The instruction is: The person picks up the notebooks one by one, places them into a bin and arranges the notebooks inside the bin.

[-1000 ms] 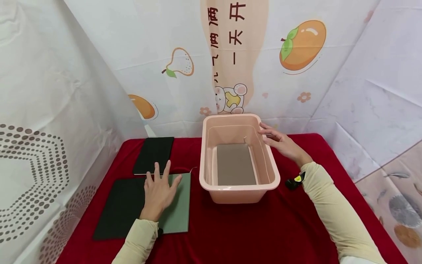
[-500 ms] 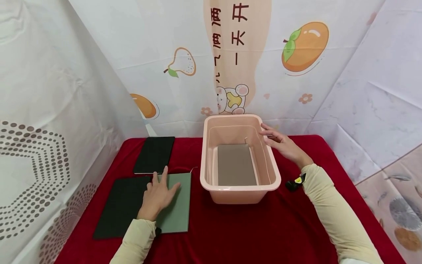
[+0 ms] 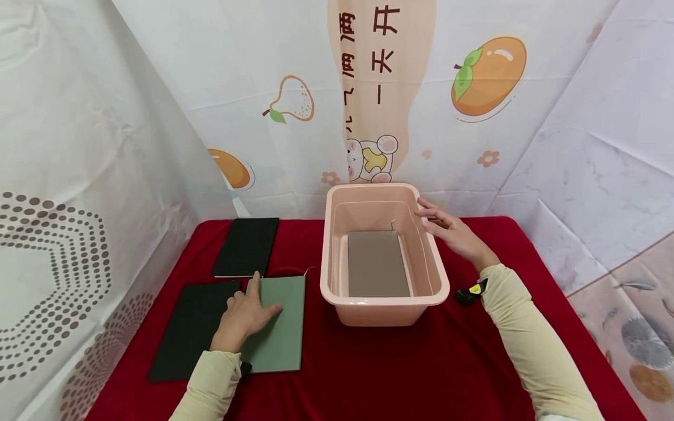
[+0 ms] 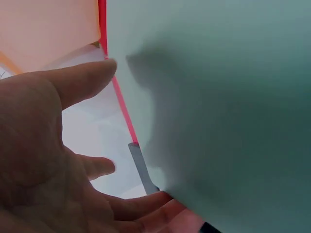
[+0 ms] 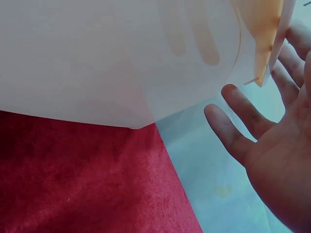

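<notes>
We see the left hand [image 3: 244, 316] over the left part of the green book [image 3: 284, 321], thumb and forefinger spread wide apart, the other fingers bent at the book's edge; whether they press on it, we cannot tell. The thumb lies over the cover, pinching nothing that we can make out. The green book lies flat and closed on the red cloth [image 3: 421, 374], its ribbon [image 3: 309, 271] trailing from the top right corner.

We find the right hand [image 3: 447, 228] with its fingers apart, the tips at the right rim of the pink basin [image 3: 387, 301], well to the right of the green book. Inside the basin, a brown book [image 3: 376, 263] lies flat on the floor.

To the left we see a large black book [image 3: 195, 327] just beside the green one, and a small black book [image 3: 247, 245] above both. Behind hangs a printed curtain [image 3: 237, 47].
</notes>
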Tool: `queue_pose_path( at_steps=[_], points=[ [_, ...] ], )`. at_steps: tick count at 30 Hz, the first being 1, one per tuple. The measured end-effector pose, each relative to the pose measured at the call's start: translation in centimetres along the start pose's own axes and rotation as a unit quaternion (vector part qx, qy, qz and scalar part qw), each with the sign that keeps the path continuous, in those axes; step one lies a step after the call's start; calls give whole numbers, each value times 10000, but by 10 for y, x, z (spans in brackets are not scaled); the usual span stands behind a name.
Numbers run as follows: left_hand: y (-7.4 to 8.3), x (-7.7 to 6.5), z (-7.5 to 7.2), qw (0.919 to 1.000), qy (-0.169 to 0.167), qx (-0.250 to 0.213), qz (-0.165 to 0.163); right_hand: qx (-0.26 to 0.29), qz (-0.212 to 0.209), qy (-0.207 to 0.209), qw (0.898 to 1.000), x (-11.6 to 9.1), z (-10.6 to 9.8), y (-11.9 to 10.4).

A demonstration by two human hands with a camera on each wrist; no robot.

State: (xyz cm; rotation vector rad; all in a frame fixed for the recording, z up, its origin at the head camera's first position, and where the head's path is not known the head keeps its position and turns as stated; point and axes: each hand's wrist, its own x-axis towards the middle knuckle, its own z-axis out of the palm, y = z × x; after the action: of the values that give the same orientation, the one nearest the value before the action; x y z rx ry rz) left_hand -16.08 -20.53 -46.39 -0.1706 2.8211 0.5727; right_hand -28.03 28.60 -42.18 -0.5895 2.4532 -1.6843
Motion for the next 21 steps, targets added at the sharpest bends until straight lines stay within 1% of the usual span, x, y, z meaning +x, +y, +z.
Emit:
queue_pose_path(
  at_steps=[7,14,21],
  points=[
    [-4,2,-1,9993,-208,-235,-214,32,99,69,9999,1,1,0],
    [-7,6,0,9992,-108,-261,-282,50,143,82,9999,2,1,1],
    [-9,7,0,9986,-56,-411,-321,139,120,82,9998,2,1,1]
  ],
)
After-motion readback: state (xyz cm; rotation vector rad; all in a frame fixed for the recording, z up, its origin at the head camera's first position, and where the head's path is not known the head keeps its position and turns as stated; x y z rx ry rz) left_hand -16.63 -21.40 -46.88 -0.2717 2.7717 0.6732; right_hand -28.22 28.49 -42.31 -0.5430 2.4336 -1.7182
